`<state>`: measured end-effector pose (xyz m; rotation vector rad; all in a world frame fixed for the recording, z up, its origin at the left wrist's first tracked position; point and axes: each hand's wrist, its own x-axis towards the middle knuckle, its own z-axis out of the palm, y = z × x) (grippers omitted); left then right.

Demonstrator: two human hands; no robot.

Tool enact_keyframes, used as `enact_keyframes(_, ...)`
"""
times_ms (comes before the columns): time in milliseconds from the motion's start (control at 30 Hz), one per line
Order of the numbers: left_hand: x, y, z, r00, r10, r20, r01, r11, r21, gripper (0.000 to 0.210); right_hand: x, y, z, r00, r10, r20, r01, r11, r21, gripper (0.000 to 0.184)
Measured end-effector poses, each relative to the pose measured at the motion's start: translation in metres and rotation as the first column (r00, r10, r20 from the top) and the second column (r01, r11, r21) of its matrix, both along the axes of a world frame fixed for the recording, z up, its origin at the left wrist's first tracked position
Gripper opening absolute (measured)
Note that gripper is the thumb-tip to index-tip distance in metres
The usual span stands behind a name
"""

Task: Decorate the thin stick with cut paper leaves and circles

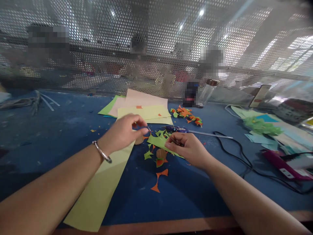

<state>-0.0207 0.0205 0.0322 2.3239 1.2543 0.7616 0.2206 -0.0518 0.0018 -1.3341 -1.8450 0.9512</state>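
My left hand (128, 132), a silver bangle at its wrist, is closed in a pinch. Something tiny and thin shows at its fingertips, too small to name. My right hand (188, 147) grips a thin dark metal tool (174, 140), mostly hidden by the fingers. Beneath and between the hands lies a piece of green paper (157, 141) among green and orange cut scraps. Two round brown discs show here, one disc (161, 153) near the right fingertips and another (139, 140) under the left hand. An orange scrap (158, 181) lies closer to me.
A long yellow paper strip (110, 182) runs under my left forearm. Behind are stacked paper sheets (146, 98), small orange-green curled pieces (187, 112) and a blue-handled tool (177, 129). To the right lie a black cable (241, 150), a magenta power strip (278, 163) and more paper (290, 127). Perforated metal mesh (156, 71) stands behind.
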Motion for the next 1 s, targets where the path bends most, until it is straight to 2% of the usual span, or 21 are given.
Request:
enact_keyframes(67,0.015,-0.016,-0.007,0.979,-0.128,0.158,0.168,0.948,-0.27,0.025,-0.002,0.0,-0.001,1.0,-0.007,-0.01,0.007,1.0,0.012,0.029)
enact_keyframes(100,0.022,-0.022,-0.012,0.959,-0.155,0.238,0.231,0.913,-0.337,0.026,-0.003,0.0,-0.001,1.0,-0.009,-0.012,0.009,1.0,0.021,0.028)
enact_keyframes(167,0.032,-0.028,-0.023,0.919,-0.139,0.369,0.285,0.881,-0.378,0.024,-0.004,0.0,-0.003,1.0,-0.012,-0.011,0.012,0.999,0.041,0.027)
enact_keyframes(267,0.041,-0.029,-0.034,0.874,-0.074,0.48,0.313,0.841,-0.441,0.016,-0.004,0.001,-0.006,1.0,-0.02,0.002,0.019,0.998,0.056,0.025)
enact_keyframes(433,0.04,-0.028,-0.031,0.795,0.009,0.606,0.361,0.796,-0.486,0.011,-0.003,0.003,-0.008,1.0,-0.015,0.025,0.014,0.999,0.046,0.026)
enact_keyframes(567,0.038,-0.028,-0.026,0.741,0.143,0.657,0.378,0.719,-0.583,0.012,-0.002,0.006,-0.008,0.999,-0.037,0.04,0.035,0.999,0.034,0.027)
enact_keyframes(700,0.04,-0.028,-0.026,0.717,0.225,0.66,0.359,0.692,-0.626,0.009,0.0,0.007,-0.009,0.999,-0.038,0.031,0.037,0.999,0.029,0.028)
enact_keyframes(900,0.041,-0.029,-0.028,0.706,0.27,0.654,0.386,0.628,-0.676,0.008,-0.003,0.005,-0.01,0.998,-0.061,0.015,0.06,0.997,0.051,0.03)
enact_keyframes(1000,0.04,-0.028,-0.029,0.697,0.283,0.658,0.387,0.624,-0.679,0.007,0.0,0.008,-0.013,0.992,-0.106,0.07,0.1,0.992,0.078,0.03)
